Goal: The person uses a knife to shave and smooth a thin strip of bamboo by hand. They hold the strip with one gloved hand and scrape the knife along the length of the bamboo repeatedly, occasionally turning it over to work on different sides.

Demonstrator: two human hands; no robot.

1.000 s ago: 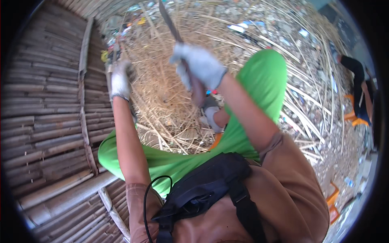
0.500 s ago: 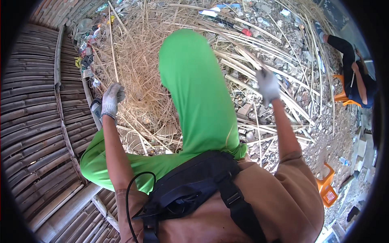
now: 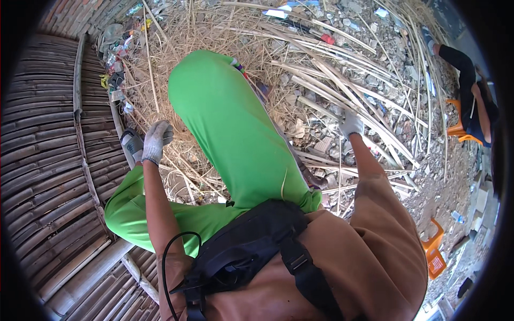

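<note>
My right hand (image 3: 352, 124), in a white work glove, is down among long pale bamboo strips (image 3: 375, 120). Its fingers close around one bamboo strip (image 3: 317, 108), whose far end points up and left; the fingertips are partly hidden. On the other side of my raised green-trousered knee (image 3: 214, 96), my left hand (image 3: 158, 140) wears a similar glove. Its fingers are curled in, and nothing shows in them. A thin bamboo stick (image 3: 150, 75) lies on the shavings just beyond it.
Dry bamboo shavings (image 3: 160, 59) heap up ahead, with litter (image 3: 115, 67) along their left edge. A bamboo slat wall (image 3: 48, 134) stands at left. Rubble (image 3: 321, 144) covers the ground. At right are a seated person (image 3: 466, 69) and an orange plastic chair (image 3: 435, 251).
My right hand has dropped slightly to lower among the strips and closed on one. My raised knee has swung left, and my left hand has shifted a little down and right.
</note>
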